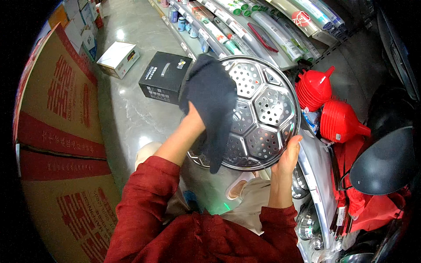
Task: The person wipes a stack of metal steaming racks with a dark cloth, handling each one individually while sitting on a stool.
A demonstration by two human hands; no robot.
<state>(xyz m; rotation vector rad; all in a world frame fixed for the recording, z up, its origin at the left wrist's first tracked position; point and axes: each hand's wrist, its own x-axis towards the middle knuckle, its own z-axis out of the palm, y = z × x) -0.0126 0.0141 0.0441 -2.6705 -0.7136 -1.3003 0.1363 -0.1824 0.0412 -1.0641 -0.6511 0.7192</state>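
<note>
A round perforated metal steamer plate [268,108] with a raised pattern of polygons is held up in front of me, tilted. My right hand [287,154] grips its lower right rim, the thumb at the edge. A dark grey cloth [210,95] hangs over the plate's left part. My left hand [194,115] is at the cloth, its fingers mostly hidden under the fabric. Part of another metal rim [199,161] shows at the lower left, behind the cloth; whether it belongs to a second plate I cannot tell.
Large cardboard boxes [74,125] stand at the left. A black box [164,77] and a white box [119,59] are on the floor. Shelves with rolled goods [276,33] lie ahead. At the right hang red plastic funnels [340,120] and a dark pan [381,164].
</note>
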